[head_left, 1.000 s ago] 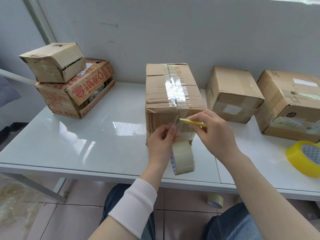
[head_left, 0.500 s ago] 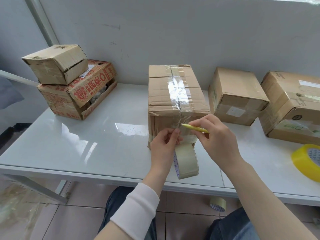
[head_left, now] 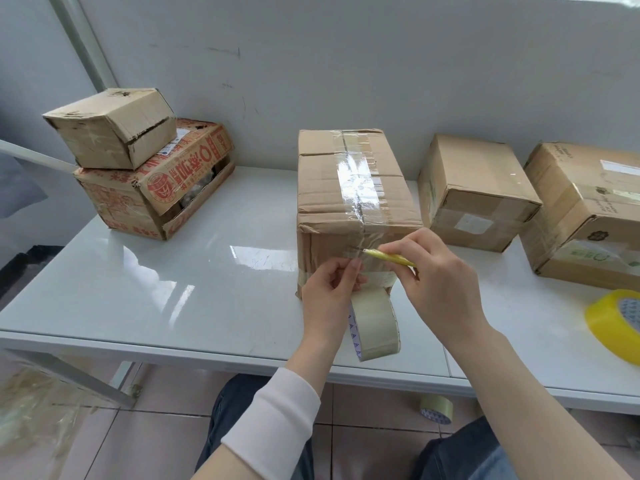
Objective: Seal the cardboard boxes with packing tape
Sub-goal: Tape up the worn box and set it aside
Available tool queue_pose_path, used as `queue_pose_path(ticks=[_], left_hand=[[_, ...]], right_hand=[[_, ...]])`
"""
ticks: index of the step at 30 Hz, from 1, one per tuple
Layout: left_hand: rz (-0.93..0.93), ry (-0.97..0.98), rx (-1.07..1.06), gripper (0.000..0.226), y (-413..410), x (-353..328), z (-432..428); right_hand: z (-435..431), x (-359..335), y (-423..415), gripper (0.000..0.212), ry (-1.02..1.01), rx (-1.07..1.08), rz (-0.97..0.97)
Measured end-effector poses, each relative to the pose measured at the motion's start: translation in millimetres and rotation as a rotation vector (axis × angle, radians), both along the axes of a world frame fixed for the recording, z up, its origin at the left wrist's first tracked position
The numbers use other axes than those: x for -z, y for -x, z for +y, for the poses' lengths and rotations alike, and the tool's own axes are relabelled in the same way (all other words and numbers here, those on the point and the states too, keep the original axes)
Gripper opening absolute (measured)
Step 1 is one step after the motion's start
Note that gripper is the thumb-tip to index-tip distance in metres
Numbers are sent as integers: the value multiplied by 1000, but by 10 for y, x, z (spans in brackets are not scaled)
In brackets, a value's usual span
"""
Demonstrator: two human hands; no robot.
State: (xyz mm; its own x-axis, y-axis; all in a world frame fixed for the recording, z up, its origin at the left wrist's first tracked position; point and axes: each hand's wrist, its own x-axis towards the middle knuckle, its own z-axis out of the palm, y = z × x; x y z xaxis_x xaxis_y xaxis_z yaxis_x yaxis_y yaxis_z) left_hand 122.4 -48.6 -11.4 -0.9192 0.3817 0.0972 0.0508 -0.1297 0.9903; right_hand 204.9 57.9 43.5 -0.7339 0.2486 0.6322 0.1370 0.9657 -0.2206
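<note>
The tall brown cardboard box [head_left: 349, 202] in the middle of the white counter [head_left: 173, 289] is nearing its finish. A glossy strip of clear tape is running along its top seam and bending over the near edge onto the front face. What seems to be left here is severing that strip from the pale beige roll of packing tape [head_left: 375, 323], which is hanging just below the front face, over the counter's near edge.

The left hand [head_left: 329, 299] is pinching the tape against the front of the box, its grip closed on the strand just above the roll. The right hand [head_left: 436, 282] is gripping a slim yellow cutter [head_left: 388, 257], fingers clamped round it, and its tip is pointing at the tape beside the left fingertips; whether the blade is touching the tape is too fine to tell.

To the right, a squat plain cardboard box [head_left: 474, 192] and a larger labelled cardboard box [head_left: 588, 209] are already showing tape and are probably sealed. To the left, a small dented cardboard box [head_left: 110, 128] is sitting tilted on a red-printed carton [head_left: 156, 188]. Both are gaping at a flap, so they are likely waiting their turn.

The middle box's cardboard is looking creased and worn, and the tape on it is lying wrinkled, not flat.
</note>
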Motion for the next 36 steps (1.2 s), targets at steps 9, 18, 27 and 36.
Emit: queue_pose_path(ticks=[9, 18, 27, 36], left_hand=[[-24, -12, -12, 18, -13, -7, 0], [15, 17, 24, 21, 26, 7, -12], [26, 14, 8, 20, 14, 26, -1], [33, -16, -47, 19, -51, 18, -3]], right_hand=[[-21, 34, 51, 13, -26, 25, 20], [374, 726, -471, 13, 607, 125, 92], [380, 819, -608, 17, 699, 200, 18], [-45, -125, -61, 13, 23, -28, 6]])
